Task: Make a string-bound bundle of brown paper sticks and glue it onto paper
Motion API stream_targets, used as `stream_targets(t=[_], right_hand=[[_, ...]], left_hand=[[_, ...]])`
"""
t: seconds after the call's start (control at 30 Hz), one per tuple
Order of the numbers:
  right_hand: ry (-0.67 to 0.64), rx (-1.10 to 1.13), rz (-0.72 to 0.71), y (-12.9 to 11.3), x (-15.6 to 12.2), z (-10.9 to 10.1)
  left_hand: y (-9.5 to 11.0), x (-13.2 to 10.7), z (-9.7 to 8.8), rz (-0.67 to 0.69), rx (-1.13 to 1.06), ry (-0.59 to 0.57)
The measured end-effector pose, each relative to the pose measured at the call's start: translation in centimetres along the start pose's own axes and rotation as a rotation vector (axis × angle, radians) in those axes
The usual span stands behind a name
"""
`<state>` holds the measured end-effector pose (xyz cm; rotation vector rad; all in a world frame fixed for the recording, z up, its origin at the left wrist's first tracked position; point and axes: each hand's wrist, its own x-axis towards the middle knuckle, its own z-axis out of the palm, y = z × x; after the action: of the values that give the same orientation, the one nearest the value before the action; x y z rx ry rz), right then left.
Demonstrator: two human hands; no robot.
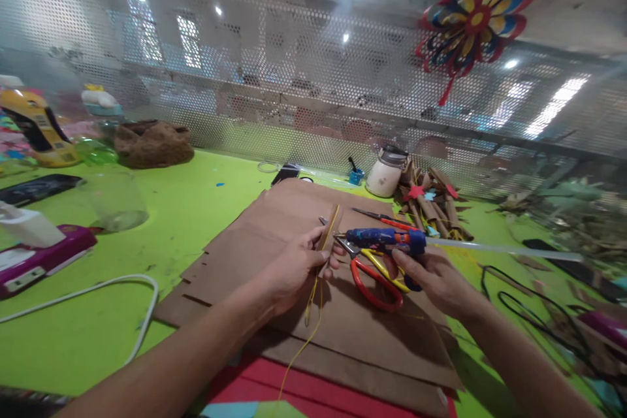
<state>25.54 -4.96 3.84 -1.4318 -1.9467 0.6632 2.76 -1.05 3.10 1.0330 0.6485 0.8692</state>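
Observation:
Between the thumb and fingers of my left hand (298, 268) is a narrow strip of folded brown paper (332, 235). A yellow string (309, 339) runs along the strip and hangs down from it. My right hand (441, 277) grips a blue glue gun (382, 239), its nozzle pointing left and close to the strip; I cannot tell whether it touches. A clear glue stick (490, 248) juts out of the gun's back. Under the gun lie scissors with red handles (377, 294) and a yellow-handled tool (385, 268), on stacked brown paper sheets (255, 241).
Behind the sheets stand a white jar (386, 173), a small blue pot (356, 176) and a pile of brown paper rolls (434, 206). A clear plastic cup (117, 206), a purple power strip (49, 258) and a white cable (151, 287) are at left. A black cord (519, 304) loops at right.

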Motion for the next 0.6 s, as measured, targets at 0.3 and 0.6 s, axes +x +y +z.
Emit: stream_targets(t=[0.3, 0.6], right_hand=[[0.014, 0.023, 0.009, 0.03, -0.3, -0.05], [0.069, 0.011, -0.023, 0.41, 0.32, -0.15]], left_hand=[[-0.07, 0.18, -0.21, -0.012, -0.004, 0.022], [0.3, -0.16, 0.02, -0.064, 0.019, 0.01]])
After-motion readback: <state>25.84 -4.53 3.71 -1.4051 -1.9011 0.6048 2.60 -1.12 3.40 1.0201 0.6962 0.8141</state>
